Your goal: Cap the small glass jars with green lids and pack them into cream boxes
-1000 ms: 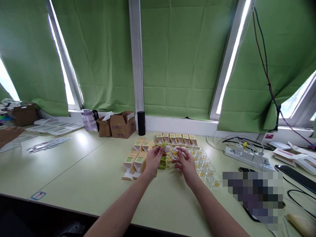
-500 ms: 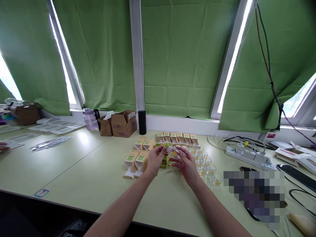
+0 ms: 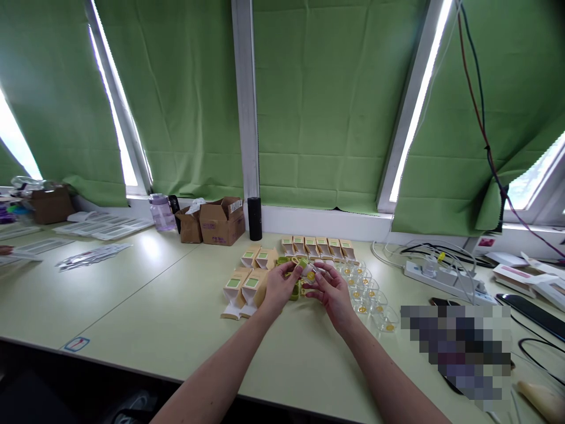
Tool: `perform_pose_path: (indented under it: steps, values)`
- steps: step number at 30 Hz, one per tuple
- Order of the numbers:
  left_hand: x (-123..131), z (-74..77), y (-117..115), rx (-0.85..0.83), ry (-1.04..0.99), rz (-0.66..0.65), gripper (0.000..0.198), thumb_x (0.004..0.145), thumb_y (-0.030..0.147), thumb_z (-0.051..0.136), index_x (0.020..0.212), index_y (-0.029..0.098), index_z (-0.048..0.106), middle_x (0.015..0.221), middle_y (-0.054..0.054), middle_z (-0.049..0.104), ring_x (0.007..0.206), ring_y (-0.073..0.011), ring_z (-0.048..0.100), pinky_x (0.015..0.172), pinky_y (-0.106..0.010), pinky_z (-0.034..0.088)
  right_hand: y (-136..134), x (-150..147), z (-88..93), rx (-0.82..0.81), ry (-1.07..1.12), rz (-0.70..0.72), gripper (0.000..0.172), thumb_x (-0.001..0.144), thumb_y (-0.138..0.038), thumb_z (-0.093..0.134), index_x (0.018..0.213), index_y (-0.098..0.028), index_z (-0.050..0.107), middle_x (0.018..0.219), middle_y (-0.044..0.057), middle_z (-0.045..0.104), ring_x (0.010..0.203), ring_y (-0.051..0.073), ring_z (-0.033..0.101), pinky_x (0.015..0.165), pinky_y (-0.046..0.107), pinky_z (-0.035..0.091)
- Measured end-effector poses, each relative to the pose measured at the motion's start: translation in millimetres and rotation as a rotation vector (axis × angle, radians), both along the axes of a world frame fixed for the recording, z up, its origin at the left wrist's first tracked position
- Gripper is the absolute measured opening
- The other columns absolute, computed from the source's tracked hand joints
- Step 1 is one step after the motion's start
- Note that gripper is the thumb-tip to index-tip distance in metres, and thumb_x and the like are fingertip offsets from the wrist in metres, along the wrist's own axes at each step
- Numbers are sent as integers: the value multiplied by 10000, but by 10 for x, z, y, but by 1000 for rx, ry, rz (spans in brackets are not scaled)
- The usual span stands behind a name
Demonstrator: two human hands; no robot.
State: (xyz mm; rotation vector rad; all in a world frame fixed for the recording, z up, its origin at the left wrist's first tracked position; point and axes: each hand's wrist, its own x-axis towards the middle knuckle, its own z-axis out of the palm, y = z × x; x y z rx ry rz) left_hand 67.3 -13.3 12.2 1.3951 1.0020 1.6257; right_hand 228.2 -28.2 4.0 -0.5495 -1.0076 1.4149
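My left hand (image 3: 279, 285) is closed on a small green-and-white piece (image 3: 302, 264). My right hand (image 3: 332, 291) pinches a small clear plastic cup (image 3: 311, 274) with a yellow round spot on it. The two pieces meet between my fingertips, above the table; whether they are joined I cannot tell. Under my hands, partly hidden, lie green trays or lids (image 3: 294, 292). To the right of my right hand stand several clear cups (image 3: 362, 309) with yellow spots. Left of my left hand are open cream cartons (image 3: 232, 288) with green labels.
A row of cartons (image 3: 318, 246) stands at the back, near a black cylinder (image 3: 255, 219) and cardboard boxes (image 3: 220, 224). A power strip (image 3: 445, 284) with tangled cables lies at right. Flat sheets (image 3: 92, 255) are at left, where another person's hand (image 3: 5, 250) shows.
The green piece and the clear cup have turned slightly and come closer together between my fingers. At the far left, the other person's hand has shifted.
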Motion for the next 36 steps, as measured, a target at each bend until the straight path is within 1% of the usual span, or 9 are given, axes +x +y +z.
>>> perform_pose_path:
  steps: [6,12,15,18,23,26,30,34,36]
  values:
    - [11,29,-35,-5,-5,-26,505,724,614,863,904,147,798,893,-89,785,812,-223,714,740,-287,574,-3,-3,7,1,-1,4,497,718,-455,935,1101,-255,690,979,-2,728,708,185,773,628,305,670]
    - [9,-8,-23,13,51,-39,565,766,662,806,938,126,768,926,-101,787,830,-228,725,752,-302,589,-31,13,38,13,-65,16,509,727,-496,913,1105,-272,654,1038,9,721,732,198,767,633,345,672]
    - [8,-34,-15,27,77,-51,560,787,660,788,944,123,759,931,-103,786,826,-224,728,756,-306,597,-10,28,28,43,-145,-24,524,738,-509,894,1137,-283,639,1088,23,720,743,184,744,610,318,650]
    - [6,-43,-26,33,91,-72,547,800,641,787,987,128,765,959,-103,790,851,-227,735,775,-308,607,44,32,-7,106,-215,-75,558,728,-517,887,1174,-290,640,1108,42,714,809,188,704,582,285,617]
    - [-3,-20,-60,52,146,-67,516,832,614,770,998,125,772,977,-105,790,876,-237,742,797,-322,618,125,39,-67,199,-319,-131,551,739,-482,869,1203,-277,653,928,29,713,854,203,658,647,283,581]
    - [-8,-21,-61,71,194,-45,522,845,625,748,991,124,776,980,-111,793,893,-253,749,802,-338,623,137,42,-74,202,-310,-114,564,733,-470,873,1213,-282,645,916,21,708,826,197,651,668,301,581]
    - [-13,-49,-41,80,235,-13,560,857,644,723,1060,125,780,1054,-136,800,959,-286,763,850,-378,631,134,29,-76,193,-273,-58,576,718,-456,891,1209,-289,642,963,21,706,771,173,640,669,313,600]
    - [-15,-68,-21,59,215,1,613,860,659,712,1144,118,762,1146,-165,785,1032,-309,758,906,-421,634,121,9,-69,184,-234,-46,552,730,-450,894,1196,-291,645,999,28,718,768,165,649,673,314,614]
    - [-12,-68,-18,55,188,-8,621,864,647,718,1196,123,742,1193,-169,769,1070,-304,745,932,-422,626,106,8,-54,175,-204,-45,540,738,-450,894,1190,-292,645,1000,27,724,785,170,661,688,322,625]
